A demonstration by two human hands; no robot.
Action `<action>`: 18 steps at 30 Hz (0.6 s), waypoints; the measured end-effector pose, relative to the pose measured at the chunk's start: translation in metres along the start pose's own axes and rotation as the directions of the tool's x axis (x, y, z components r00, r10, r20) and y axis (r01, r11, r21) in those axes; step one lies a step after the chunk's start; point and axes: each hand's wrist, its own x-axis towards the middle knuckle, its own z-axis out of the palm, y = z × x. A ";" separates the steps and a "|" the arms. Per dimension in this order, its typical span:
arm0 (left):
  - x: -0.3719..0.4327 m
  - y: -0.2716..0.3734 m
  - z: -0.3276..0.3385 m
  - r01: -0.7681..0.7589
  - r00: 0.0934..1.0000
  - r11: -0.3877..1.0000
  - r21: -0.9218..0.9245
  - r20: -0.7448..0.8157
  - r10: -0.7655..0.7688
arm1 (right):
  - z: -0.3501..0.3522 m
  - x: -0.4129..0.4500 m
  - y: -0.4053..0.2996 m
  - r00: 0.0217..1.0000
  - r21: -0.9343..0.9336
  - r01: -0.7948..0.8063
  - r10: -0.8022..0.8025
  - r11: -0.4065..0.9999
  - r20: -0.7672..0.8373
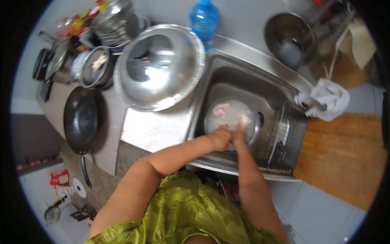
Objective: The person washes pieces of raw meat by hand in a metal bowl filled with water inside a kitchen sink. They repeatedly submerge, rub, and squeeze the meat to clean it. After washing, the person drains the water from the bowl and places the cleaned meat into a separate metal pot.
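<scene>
A round metal basin (257,129) of cloudy water sits inside the stainless steel sink (240,74). In the water lies a pinkish-white piece that looks like raw meat (221,110). My left hand (220,138) is at the basin's near side, fingers curled and partly hidden. Close beside it, my right hand (239,135) reaches into the basin. A pale, blurred shape (244,120) shows at the right fingers; whether it is a held piece or the wet fingertips is unclear. Motion blur hides what either hand grips.
A large metal bowl (173,88) stands on the counter left of the sink, by a blue plastic bottle (204,21). Further left are a black wok (80,119) and several pots. A wire rack (278,140) and a white cloth (330,99) adjoin the wooden board (341,152) at right.
</scene>
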 end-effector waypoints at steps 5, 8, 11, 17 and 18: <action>0.067 -0.036 0.038 0.328 0.938 0.928 0.175 0.060 -0.343 | 0.016 -0.004 -0.006 0.916 -0.203 0.378 -0.334 0.903 0.220; 0.076 -0.059 0.055 0.462 0.882 0.887 0.022 -0.121 -0.456 | -0.005 0.009 0.012 0.944 -0.087 0.230 -0.201 0.969 0.262; 0.082 -0.064 0.065 0.439 0.898 0.883 0.163 -0.072 -0.433 | -0.040 0.010 0.011 0.945 -0.070 -0.026 0.047 0.997 0.323; 0.116 -0.080 0.105 0.505 0.846 0.862 -0.054 -0.170 -0.506 | -0.021 0.007 0.010 0.887 -0.096 0.035 0.013 0.995 0.461; 0.110 -0.072 0.086 0.457 0.883 0.890 0.009 -0.121 -0.452 | -0.025 0.007 0.012 0.912 0.027 0.062 -0.068 0.998 0.405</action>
